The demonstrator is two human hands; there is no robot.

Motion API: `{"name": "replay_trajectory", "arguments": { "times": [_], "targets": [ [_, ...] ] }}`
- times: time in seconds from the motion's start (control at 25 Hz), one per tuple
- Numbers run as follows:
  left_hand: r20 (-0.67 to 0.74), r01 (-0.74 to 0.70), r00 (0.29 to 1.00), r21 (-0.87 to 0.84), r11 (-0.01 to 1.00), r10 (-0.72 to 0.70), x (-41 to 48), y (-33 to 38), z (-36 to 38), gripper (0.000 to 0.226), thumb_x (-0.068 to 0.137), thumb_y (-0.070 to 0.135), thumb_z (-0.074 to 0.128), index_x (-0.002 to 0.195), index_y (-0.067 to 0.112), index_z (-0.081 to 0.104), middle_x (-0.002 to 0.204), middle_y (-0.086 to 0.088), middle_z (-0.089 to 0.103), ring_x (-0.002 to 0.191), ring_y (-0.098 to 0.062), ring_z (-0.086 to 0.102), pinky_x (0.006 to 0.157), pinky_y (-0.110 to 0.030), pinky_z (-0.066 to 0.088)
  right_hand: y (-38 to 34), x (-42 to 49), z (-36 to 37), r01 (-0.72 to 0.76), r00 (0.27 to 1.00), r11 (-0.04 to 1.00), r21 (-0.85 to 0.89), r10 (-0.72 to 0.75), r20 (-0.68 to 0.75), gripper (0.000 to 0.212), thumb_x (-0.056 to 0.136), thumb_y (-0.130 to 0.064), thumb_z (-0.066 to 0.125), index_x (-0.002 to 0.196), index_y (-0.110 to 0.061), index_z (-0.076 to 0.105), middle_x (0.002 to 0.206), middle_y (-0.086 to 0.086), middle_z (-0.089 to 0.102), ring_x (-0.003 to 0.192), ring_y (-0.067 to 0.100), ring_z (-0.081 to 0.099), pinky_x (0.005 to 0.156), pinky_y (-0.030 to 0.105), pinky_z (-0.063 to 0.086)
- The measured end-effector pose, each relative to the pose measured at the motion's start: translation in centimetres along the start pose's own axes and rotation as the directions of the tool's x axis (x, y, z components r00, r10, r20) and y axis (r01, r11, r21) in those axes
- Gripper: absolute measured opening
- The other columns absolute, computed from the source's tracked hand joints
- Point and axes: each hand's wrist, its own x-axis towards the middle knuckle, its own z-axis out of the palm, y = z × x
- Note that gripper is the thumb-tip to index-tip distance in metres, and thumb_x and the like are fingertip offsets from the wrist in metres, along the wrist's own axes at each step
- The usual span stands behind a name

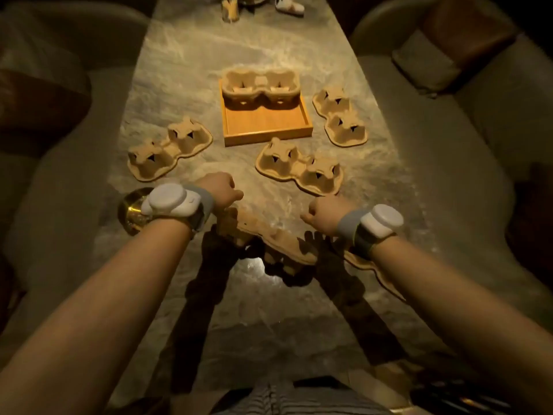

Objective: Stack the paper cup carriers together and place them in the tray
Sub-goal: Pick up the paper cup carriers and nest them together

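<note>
A square wooden tray (269, 127) lies mid-table with a stack of brown paper cup carriers (260, 88) in its far half. Three single carriers rest upside down on the table: one at the left (169, 148), one in front of the tray (299, 167), and one at the right (339, 116). My left hand (223, 190) grips the left end of another carrier (269, 238), which is tilted above the table. My right hand (323, 215) hovers by that carrier's right end with its fingers curled out of sight. One more carrier (374, 272) lies flat under my right forearm.
A shiny brass bowl (131, 211) sits at the table's left edge beside my left wrist. A jar of sticks (230, 9) and a small white object (288, 4) stand at the far end. Cushioned seats (449, 67) flank both long sides of the stone table (185, 70).
</note>
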Motion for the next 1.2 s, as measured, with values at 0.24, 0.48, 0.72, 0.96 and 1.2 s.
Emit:
{"name": "replay_trajectory", "arguments": {
  "times": [0.24, 0.48, 0.72, 0.96, 1.2],
  "targets": [
    [0.012, 0.047, 0.999, 0.044, 0.998, -0.047, 0.3, -0.8, 3.1, 0.038, 0.094, 0.014, 0.047, 0.128, -0.002, 0.047, 0.132, -0.023, 0.053, 0.117, -0.037, 0.053, 0.096, -0.04, 0.046, 0.2, -0.4, 3.4, -0.149, 0.973, 0.969, 0.197, 0.108, 0.206, 0.039, 0.094, -0.032, 0.042, 0.101, 0.0, 0.063, 0.084, 0.01, 0.055, 0.069, 0.022, 0.051, 0.056, 0.031, 0.04],
    [-0.161, 0.08, 0.977, -0.34, 0.937, -0.141, -0.5, -3.4, 4.5, 0.037, 0.088, -0.001, 0.052, 0.125, -0.002, 0.053, 0.131, -0.024, 0.056, 0.123, -0.036, 0.051, 0.103, -0.042, 0.042, 0.0, -0.9, 4.3, -0.243, 0.963, 0.806, 0.54, 0.134, 0.234, 0.021, 0.085, -0.015, 0.06, 0.1, -0.003, 0.065, 0.099, 0.015, 0.064, 0.084, 0.023, 0.058, 0.067, 0.03, 0.051],
    [-0.272, 0.087, 0.91, -0.614, 0.784, -0.314, -5.0, -5.9, 6.8, 0.043, 0.09, -0.001, 0.049, 0.132, 0.003, 0.045, 0.134, -0.019, 0.055, 0.124, -0.032, 0.051, 0.1, -0.037, 0.041, -1.7, 1.5, 3.0, 0.061, 0.961, 0.783, 0.619, 0.121, -0.248, 0.029, 0.09, -0.012, 0.051, 0.117, -0.005, 0.06, 0.112, 0.018, 0.065, 0.099, 0.03, 0.06, 0.078, 0.033, 0.044],
    [-0.208, 0.136, 0.921, -0.621, 0.772, -0.33, -5.4, -7.8, 9.3, 0.054, 0.085, -0.004, 0.054, 0.136, 0.003, 0.04, 0.134, -0.021, 0.053, 0.125, -0.033, 0.049, 0.102, -0.039, 0.04, -2.8, 3.2, 4.2, 0.145, 0.962, 0.842, 0.52, 0.003, -0.272, 0.03, 0.093, -0.019, 0.049, 0.118, -0.009, 0.061, 0.116, 0.016, 0.065, 0.107, 0.028, 0.058, 0.087, 0.033, 0.042],
    [-0.302, 0.12, 0.885, -0.588, 0.8, -0.354, -2.6, -8.5, 4.2, 0.062, 0.09, 0.015, 0.057, 0.142, 0.001, 0.028, 0.147, -0.019, 0.036, 0.136, -0.032, 0.036, 0.112, -0.039, 0.03, -6.1, 6.8, -0.2, 0.308, 0.914, 0.884, 0.353, -0.173, -0.366, 0.039, 0.096, -0.031, 0.038, 0.123, -0.008, 0.054, 0.123, 0.016, 0.059, 0.111, 0.03, 0.056, 0.092, 0.04, 0.046]
  ]
}}
